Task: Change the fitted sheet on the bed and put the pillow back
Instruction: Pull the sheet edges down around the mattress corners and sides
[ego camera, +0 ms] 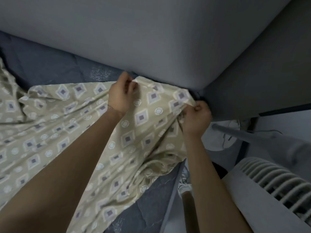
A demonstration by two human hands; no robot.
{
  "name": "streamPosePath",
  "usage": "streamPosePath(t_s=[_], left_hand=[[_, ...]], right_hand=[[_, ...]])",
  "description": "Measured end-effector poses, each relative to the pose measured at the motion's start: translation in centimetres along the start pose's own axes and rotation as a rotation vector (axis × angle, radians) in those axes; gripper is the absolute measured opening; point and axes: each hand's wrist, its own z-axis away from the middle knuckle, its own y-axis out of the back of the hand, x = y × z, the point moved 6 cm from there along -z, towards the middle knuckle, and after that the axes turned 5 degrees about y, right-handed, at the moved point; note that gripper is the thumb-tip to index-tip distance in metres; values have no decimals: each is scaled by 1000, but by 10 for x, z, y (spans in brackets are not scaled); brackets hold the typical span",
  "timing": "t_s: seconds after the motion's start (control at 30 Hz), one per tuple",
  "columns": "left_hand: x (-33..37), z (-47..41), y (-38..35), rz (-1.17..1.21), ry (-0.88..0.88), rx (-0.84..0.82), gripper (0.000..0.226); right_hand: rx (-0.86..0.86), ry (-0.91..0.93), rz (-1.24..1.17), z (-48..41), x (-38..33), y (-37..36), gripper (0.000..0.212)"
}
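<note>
Beige diamond-patterned fitted sheet (94, 132), rumpled, pinched by both hands.

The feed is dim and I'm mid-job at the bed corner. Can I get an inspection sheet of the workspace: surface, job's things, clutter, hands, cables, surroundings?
Surface: dark blue quilted mattress, bare along the head end and the near edge.
Job's things: beige patterned sheet lies rumpled across the mattress, its corner not yet tucked; no pillow in view.
Clutter: pale floor items beside the bed, too dim to identify.
Hands: left hand pinches the sheet's edge near the headboard; right hand grips the gathered edge at the mattress corner.
Cables: thin dark cord on the floor by the bed.
Surroundings: grey headboard; white slatted grille at right.
</note>
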Motion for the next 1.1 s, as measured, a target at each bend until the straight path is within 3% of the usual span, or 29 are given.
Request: streamPosePath(t_s=[0.1, 0.2, 0.3, 0.37, 0.43, 0.5, 0.53, 0.67, 0.77, 0.97, 1.1], left_hand=[[-10, -5, -15, 27, 35, -64, 13], [-18, 5, -26, 86, -6, -164, 28], [-18, 22, -16, -73, -166, -13, 26], [-17, 30, -15, -281, -245, 17, 31], [-17, 36, -29, -372, -310, -125, 42], [-15, 34, -44, -400, -355, -264, 49], [-13, 31, -50, -431, -349, -312, 52], [-15, 10, -72, -612, -204, -404, 56], [-18, -6, -85, -722, -153, -418, 54], [-22, -23, -92, -765, -214, -354, 49], [-24, -28, -94, -707, -222, -345, 50]], right_hand=[[87, 38, -165, -7, -18, -10, 8], [104, -15, -151, -10, -12, -24, 26], [76, 5, -172, -5, -1, -24, 43], [122, 169, -108, 2, -1, -15, 40], [147, 372, 13, 12, -7, -9, 23], [11, 545, 62, 22, -14, -18, 13], [-90, 587, 106, 24, -16, -27, 19], [-304, 488, 427, 4, 3, -56, 60], [-384, 455, 588, -9, 9, -65, 55], [-338, 455, 606, -10, 13, -69, 54], [-249, 516, 440, -7, 8, -64, 50]])
